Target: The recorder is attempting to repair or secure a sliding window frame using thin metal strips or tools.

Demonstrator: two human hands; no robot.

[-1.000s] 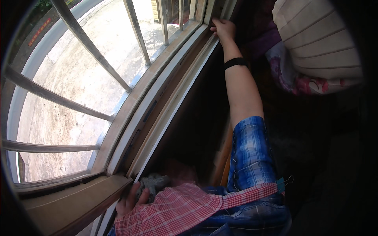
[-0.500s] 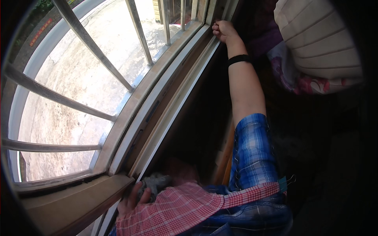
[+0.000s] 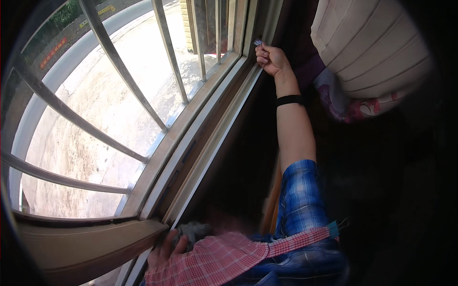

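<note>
My right arm, with a black wristband, stretches far along the window. At the far end of the window frame (image 3: 224, 97), my right hand (image 3: 270, 59) is closed, its thumb and forefinger pinching a small pale, shiny thing (image 3: 258, 42) too small to name. That hand is beside the frame's inner edge. Low on the left, my left hand (image 3: 164, 251) rests by the near corner of the window, its fingers curled against a crumpled grey rag (image 3: 193, 231). Part of this hand is hidden behind the red checked apron (image 3: 214, 252).
Metal bars (image 3: 121, 71) stand outside the window over a sunlit pale ground (image 3: 90, 143). The near window sash (image 3: 90, 243) juts across the lower left. A pleated cream curtain or cover (image 3: 372, 47) hangs at the upper right, with flowered cloth (image 3: 334, 97) below it.
My right hand has come slightly nearer, and the small pale thing at its fingertips now shows. The view has shifted a little. My left hand stays by the rag.
</note>
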